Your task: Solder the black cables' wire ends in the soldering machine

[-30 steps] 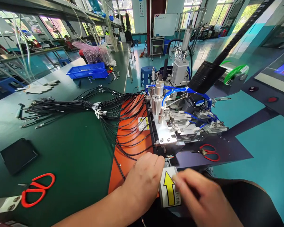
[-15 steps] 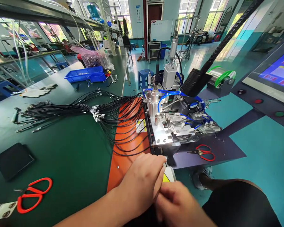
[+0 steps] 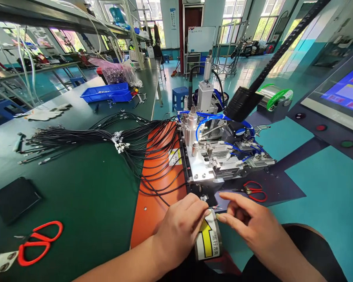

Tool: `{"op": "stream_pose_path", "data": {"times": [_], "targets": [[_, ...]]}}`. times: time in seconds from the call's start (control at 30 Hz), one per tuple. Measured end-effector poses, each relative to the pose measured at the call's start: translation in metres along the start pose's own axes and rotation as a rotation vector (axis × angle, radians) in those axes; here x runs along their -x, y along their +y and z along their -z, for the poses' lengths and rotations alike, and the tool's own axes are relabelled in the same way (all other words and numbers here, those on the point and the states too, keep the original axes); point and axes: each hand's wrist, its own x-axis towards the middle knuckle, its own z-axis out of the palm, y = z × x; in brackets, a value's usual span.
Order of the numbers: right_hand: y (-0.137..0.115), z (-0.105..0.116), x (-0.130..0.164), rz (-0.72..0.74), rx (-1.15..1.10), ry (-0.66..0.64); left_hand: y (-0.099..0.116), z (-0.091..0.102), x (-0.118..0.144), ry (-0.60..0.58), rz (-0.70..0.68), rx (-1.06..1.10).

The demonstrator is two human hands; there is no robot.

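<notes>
One cable end [image 3: 215, 206] is protruding from the left hand [image 3: 184, 221], which is gripping it narrowly. Its thin wires are apparently already spreading; what is remaining cannot be told. The right hand [image 3: 250, 223] is holding nothing visible, thumb and forefinger standing apart just right of the wires. An arrow-marked cylinder [image 3: 206, 241] is sitting between both hands. Beyond the left hand, black cables [image 3: 76, 135] are leading to the machine [image 3: 200, 166].

Daylight from the far windows [image 3: 261, 25] glares off the floor [image 3: 248, 72]; wide-angle edges look stretched
</notes>
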Motion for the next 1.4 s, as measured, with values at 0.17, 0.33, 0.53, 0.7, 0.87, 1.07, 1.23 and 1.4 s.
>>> {"op": "stream_pose_path", "data": {"times": [0.17,0.33,0.53,0.7,0.87,1.07,1.23,1.4], "targets": [[0.014,-0.006,0.012,-0.002,-0.052,0.083,-0.005,-0.004,0.001,0.027,0.012,0.011],[0.003,-0.016,0.012,0.137,-0.043,0.196,-0.004,-0.003,0.001,0.044,0.006,0.025],[-0.004,-0.023,0.010,0.216,-0.042,0.268,-0.005,-0.004,0.001,0.039,0.069,0.031],[-0.009,-0.028,0.008,0.250,-0.044,0.272,-0.006,-0.005,0.002,0.019,0.110,0.041],[-0.012,-0.031,0.009,0.300,-0.040,0.302,-0.008,-0.006,0.001,0.014,0.122,0.025],[-0.011,-0.034,0.010,0.346,-0.031,0.292,-0.008,-0.006,0.001,0.030,0.143,0.016],[-0.005,-0.042,0.015,0.441,0.119,0.321,-0.008,-0.007,0.003,0.023,0.171,0.015],[-0.006,-0.045,0.014,0.429,0.136,0.362,-0.008,-0.006,0.002,0.021,0.190,0.036]]}}
